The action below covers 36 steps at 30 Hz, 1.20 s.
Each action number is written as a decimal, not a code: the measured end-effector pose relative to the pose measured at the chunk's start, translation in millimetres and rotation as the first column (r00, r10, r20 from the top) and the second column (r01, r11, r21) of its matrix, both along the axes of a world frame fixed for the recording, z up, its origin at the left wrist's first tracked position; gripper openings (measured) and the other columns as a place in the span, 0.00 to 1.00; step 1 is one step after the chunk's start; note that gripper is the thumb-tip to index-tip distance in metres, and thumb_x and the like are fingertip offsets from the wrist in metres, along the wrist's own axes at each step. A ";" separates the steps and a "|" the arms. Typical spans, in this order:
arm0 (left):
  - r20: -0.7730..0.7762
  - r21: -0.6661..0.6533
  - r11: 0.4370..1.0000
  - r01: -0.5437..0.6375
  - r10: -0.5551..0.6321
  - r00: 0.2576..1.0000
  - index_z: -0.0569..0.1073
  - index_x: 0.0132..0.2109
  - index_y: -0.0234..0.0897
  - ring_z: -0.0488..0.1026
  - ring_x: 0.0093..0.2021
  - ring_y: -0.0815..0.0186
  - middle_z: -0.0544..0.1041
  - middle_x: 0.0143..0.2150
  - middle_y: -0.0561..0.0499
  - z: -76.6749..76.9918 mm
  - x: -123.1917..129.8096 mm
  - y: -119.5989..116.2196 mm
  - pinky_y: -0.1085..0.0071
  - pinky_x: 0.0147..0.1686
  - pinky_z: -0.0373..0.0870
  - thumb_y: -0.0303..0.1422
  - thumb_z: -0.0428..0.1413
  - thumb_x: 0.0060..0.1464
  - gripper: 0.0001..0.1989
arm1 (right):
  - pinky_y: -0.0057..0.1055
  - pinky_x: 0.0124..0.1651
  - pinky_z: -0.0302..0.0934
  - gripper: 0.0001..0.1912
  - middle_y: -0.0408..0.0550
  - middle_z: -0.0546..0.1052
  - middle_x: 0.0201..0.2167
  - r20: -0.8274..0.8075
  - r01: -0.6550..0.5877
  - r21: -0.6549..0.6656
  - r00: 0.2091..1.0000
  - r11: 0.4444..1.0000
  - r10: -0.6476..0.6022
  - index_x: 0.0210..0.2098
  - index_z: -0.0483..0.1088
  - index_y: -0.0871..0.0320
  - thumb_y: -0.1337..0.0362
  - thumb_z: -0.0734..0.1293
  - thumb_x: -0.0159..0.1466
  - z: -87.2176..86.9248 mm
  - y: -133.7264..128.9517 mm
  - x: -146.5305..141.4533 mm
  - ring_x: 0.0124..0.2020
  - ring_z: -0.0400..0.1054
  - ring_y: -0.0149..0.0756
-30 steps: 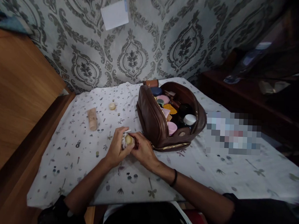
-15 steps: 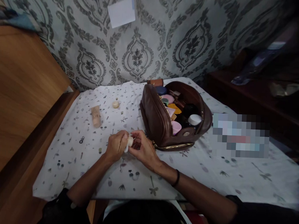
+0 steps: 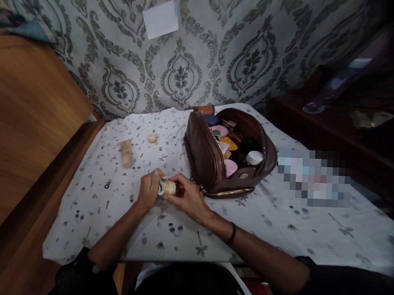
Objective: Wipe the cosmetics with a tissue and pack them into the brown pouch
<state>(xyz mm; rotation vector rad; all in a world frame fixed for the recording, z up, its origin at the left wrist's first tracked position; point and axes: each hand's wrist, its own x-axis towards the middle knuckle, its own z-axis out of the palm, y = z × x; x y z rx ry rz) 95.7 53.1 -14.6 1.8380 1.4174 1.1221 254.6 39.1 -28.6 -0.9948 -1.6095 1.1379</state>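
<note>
My left hand [image 3: 148, 191] grips white soft-looking piece [image 3: 161, 187]; right hand [image 3: 189, 195] pinches small cream-and-yellow cylinder [image 3: 170, 188]. Best steadied low, well inside near edge of white-clothed worktop [image 3: 93, 195].

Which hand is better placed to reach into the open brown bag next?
Right, likely. The right hand is close beside the brown bag; the left hand is farther off, beyond the small pale container. Caveat: both hands are at that container, so the right may need freeing first.

Pale container [image 3: 170, 188] between left hand [image 3: 148, 190] and right hand [image 3: 189, 195], near brown bag [image 3: 201, 158]
</note>
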 end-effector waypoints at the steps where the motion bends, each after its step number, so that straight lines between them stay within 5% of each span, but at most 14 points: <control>1: -0.009 0.022 1.000 0.000 0.000 1.000 0.68 0.34 0.37 0.63 0.25 0.67 0.65 0.23 0.55 0.9 1.4 -0.3 0.70 0.28 0.59 0.50 0.35 0.67 0.27 | 0.28 0.36 0.61 0.13 0.40 0.72 0.32 0.040 0.023 0.027 0.999 0.999 -0.024 0.38 0.67 0.56 0.68 0.72 0.54 0.3 0.2 0.2 0.32 0.66 0.32; 7: -0.137 -0.039 0.997 0.069 -0.074 0.988 0.63 0.31 0.40 0.66 0.28 0.66 0.67 0.26 0.55 5.6 11.6 -5.8 0.69 0.33 0.62 0.45 0.44 0.64 0.17 | 0.29 0.38 0.62 0.14 0.42 0.70 0.34 0.231 0.034 0.193 0.970 0.981 -0.080 0.37 0.67 0.55 0.76 0.69 0.54 -2.7 -3.2 3.8 0.34 0.66 0.33; 17: 0.130 -0.202 0.978 0.057 -0.031 0.991 0.59 0.24 0.40 0.59 0.23 0.69 0.59 0.21 0.58 7.6 9.5 -0.1 0.72 0.24 0.61 0.58 0.50 0.56 0.27 | 0.24 0.32 0.60 0.24 0.38 0.70 0.33 0.018 -0.010 0.078 1.000 0.997 0.009 0.37 0.68 0.56 0.67 0.81 0.46 5.9 -8.1 7.1 0.31 0.64 0.29; 21: 0.069 -0.079 0.997 -0.006 0.012 0.998 0.62 0.26 0.39 0.62 0.22 0.69 0.62 0.21 0.58 22.4 18.0 -2.6 0.74 0.21 0.61 0.49 0.51 0.60 0.21 | 0.23 0.31 0.63 0.23 0.38 0.73 0.33 -0.220 -0.053 -0.038 0.974 0.998 0.044 0.42 0.69 0.55 0.62 0.79 0.50 35.9 -18.4 29.0 0.30 0.67 0.28; 24: -0.103 0.187 0.980 0.068 -0.050 0.993 0.70 0.34 0.39 0.71 0.28 0.67 0.73 0.28 0.54 50.5 35.7 -7.6 0.73 0.27 0.69 0.38 0.52 0.62 0.10 | 0.27 0.39 0.69 0.26 0.45 0.76 0.43 -0.247 -0.023 0.070 0.968 0.997 0.040 0.51 0.71 0.51 0.60 0.77 0.55 70.5 -29.3 66.5 0.39 0.72 0.32; 26: -0.240 0.387 0.895 0.221 -0.134 0.962 0.72 0.42 0.40 0.76 0.34 0.65 0.77 0.34 0.51 71.9 54.3 -11.8 0.72 0.32 0.73 0.30 0.51 0.62 0.05 | 0.30 0.45 0.71 0.24 0.46 0.76 0.48 -0.228 0.057 0.167 0.973 0.984 -0.017 0.55 0.70 0.48 0.59 0.75 0.59 94.4 -33.4 96.6 0.44 0.73 0.34; 29: -0.490 0.502 0.733 0.460 -0.197 0.849 0.70 0.55 0.41 0.78 0.43 0.60 0.80 0.43 0.45 92.1 88.4 -18.7 0.66 0.40 0.77 0.24 0.50 0.60 0.17 | 0.33 0.44 0.73 0.17 0.46 0.78 0.44 -0.182 0.216 0.236 0.967 0.947 -0.176 0.51 0.73 0.48 0.56 0.73 0.63 124.3 -30.1 138.0 0.42 0.75 0.36; 32: -0.694 0.463 0.657 0.595 -0.149 0.704 0.64 0.63 0.35 0.74 0.56 0.53 0.76 0.57 0.38 89.9 121.1 -24.6 0.60 0.47 0.78 0.23 0.48 0.59 0.25 | 0.33 0.45 0.73 0.15 0.46 0.78 0.43 -0.171 0.328 0.239 0.941 0.914 -0.293 0.48 0.72 0.50 0.54 0.72 0.63 141.6 -17.6 167.1 0.43 0.75 0.37; 36: -0.772 0.384 0.724 0.573 -0.089 0.630 0.60 0.65 0.31 0.69 0.63 0.46 0.72 0.62 0.33 72.6 153.6 -25.2 0.57 0.44 0.79 0.23 0.47 0.56 0.28 | 0.30 0.42 0.74 0.15 0.44 0.79 0.40 -0.159 0.317 0.195 0.944 0.928 -0.289 0.44 0.72 0.52 0.55 0.73 0.62 146.9 2.3 188.3 0.39 0.76 0.33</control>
